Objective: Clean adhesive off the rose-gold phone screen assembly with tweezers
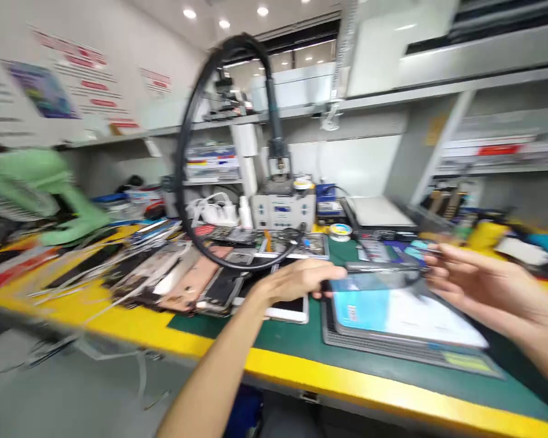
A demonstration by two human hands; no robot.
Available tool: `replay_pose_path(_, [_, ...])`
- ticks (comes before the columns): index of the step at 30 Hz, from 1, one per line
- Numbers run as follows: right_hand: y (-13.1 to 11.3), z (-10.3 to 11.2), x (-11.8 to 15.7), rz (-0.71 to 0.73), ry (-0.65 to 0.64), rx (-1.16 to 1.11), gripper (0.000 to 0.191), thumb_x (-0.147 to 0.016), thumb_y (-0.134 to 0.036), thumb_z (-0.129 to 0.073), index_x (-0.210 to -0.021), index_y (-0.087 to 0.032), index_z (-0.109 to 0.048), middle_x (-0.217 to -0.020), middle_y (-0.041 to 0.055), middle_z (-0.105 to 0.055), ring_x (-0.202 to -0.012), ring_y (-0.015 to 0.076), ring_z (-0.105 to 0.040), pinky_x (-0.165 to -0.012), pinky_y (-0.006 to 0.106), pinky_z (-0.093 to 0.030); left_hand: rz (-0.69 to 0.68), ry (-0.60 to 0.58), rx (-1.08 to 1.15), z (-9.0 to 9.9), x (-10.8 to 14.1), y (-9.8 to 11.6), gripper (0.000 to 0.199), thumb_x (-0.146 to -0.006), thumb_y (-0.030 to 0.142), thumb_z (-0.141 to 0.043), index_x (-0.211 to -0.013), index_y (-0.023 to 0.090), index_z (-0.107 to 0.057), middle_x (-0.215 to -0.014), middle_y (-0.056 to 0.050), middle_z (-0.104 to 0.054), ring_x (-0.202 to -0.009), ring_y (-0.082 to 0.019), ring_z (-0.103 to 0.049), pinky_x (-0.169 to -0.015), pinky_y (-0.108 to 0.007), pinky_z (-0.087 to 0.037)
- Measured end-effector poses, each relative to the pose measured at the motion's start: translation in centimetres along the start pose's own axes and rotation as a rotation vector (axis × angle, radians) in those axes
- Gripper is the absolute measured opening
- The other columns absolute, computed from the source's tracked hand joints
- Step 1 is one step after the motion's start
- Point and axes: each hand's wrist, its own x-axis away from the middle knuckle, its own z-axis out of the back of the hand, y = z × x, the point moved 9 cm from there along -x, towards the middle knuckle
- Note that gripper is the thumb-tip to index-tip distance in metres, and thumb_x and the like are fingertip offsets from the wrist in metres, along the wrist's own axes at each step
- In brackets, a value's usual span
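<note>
Evidently, the left hand (304,277) has its grip closed on the near-left end of a slim dark object (379,267), which sits between the two hands, just over a blue-and-white panel (411,310). The right hand (459,277) curls its fingers at the object's other end; blur leaves me unable to tell whether that grip is clasped on it or merely beside it. The panel lies on a grey, fine-patterned board (369,342), on the green, yellow-edged worktop (347,380). Just left of the board, partly under the left forearm, rests a white-framed tablet (290,311); a rose-gold phone housing (196,277) lies farther left. Behind stands a control unit (283,211), with a looped black hose (182,152) before it and a tape reel (340,231) to its right.
</note>
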Motion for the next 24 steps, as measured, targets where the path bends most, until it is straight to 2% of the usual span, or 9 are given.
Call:
replay_pose_path(1, [0.5, 0.5, -0.1, -0.094, -0.005, -0.046, 0.018, -0.089, -0.011, -0.063, -0.077, -0.018, -0.074, -0.076, 0.0124, -0.070, -0.053, 0.0123, -0.064, -0.049, 0.021, -0.053, 0.007, 0.006, 0.008, 0.1, -0.1, -0.2, 0.036, -0.090, 0.052, -0.055, -0.076, 0.019, -0.058, -0.079, -0.001, -0.063, -0.069, -0.016, -0.054, -0.060, -0.028, -0.039])
replay_pose_path(4, [0.8, 1.5, -0.5, -0.152, 0.006, -0.117, 0.010, -0.085, -0.011, -0.068, -0.083, -0.018, -0.074, -0.082, 0.0082, -0.073, -0.057, 0.0129, -0.065, -0.050, 0.020, -0.058, 0.052, 0.016, 0.050, 0.4, -0.5, -0.9, 0.037, -0.090, 0.054, -0.055, -0.079, 0.019, -0.059, -0.079, -0.002, -0.067, -0.066, -0.016, -0.052, -0.058, -0.028, -0.037])
replay_pose_path(9, [0.8, 1.8, -1.0, -0.132, 0.012, -0.209, 0.006, -0.090, -0.013, -0.068, -0.087, -0.016, -0.072, -0.086, 0.0070, -0.075, -0.057, 0.0109, -0.066, -0.050, 0.017, -0.057, 0.136, -0.003, 0.142, 0.0, -0.8, -1.2, 0.040, -0.091, 0.057, -0.052, -0.082, 0.018, -0.062, -0.079, -0.006, -0.071, -0.066, -0.017, -0.054, -0.056, -0.028, -0.037])
replay_pose_path(16, [0.4, 1.8, -0.9, -0.123, 0.008, -0.245, 0.011, -0.096, -0.013, -0.063, -0.090, -0.014, -0.072, -0.085, 0.0088, -0.076, -0.056, 0.0106, -0.067, -0.047, 0.015, -0.056, 0.166, 0.022, 0.171, 0.5, -1.3, -1.5, 0.040, -0.092, 0.053, -0.052, -0.087, 0.016, -0.066, -0.075, -0.006, -0.071, -0.057, -0.016, -0.049, -0.054, -0.028, -0.039])
replay_pose_path(20, [0.3, 1.9, -0.9, -0.115, -0.005, -0.256, 0.007, -0.094, -0.012, -0.066, -0.090, -0.014, -0.072, -0.086, 0.0093, -0.076, -0.055, 0.0109, -0.067, -0.047, 0.015, -0.056, 0.186, 0.022, 0.187, 0.7, -1.4, -2.0, 0.041, -0.092, 0.053, -0.051, -0.093, 0.015, -0.067, -0.076, -0.008, -0.073, -0.055, -0.016, -0.050, -0.053, -0.029, -0.040])
replay_pose_path(24, [0.1, 2.1, -1.0, -0.091, -0.006, -0.278, 0.009, -0.091, -0.009, -0.066, -0.093, -0.013, -0.073, -0.084, 0.0085, -0.075, -0.059, 0.0115, -0.069, -0.051, 0.016, -0.058, 0.189, 0.004, 0.189, 0.4, -1.3, -1.5, 0.042, -0.093, 0.051, -0.050, -0.088, 0.014, -0.069, -0.077, -0.011, -0.075, -0.058, -0.017, -0.055, -0.051, -0.028, -0.040])
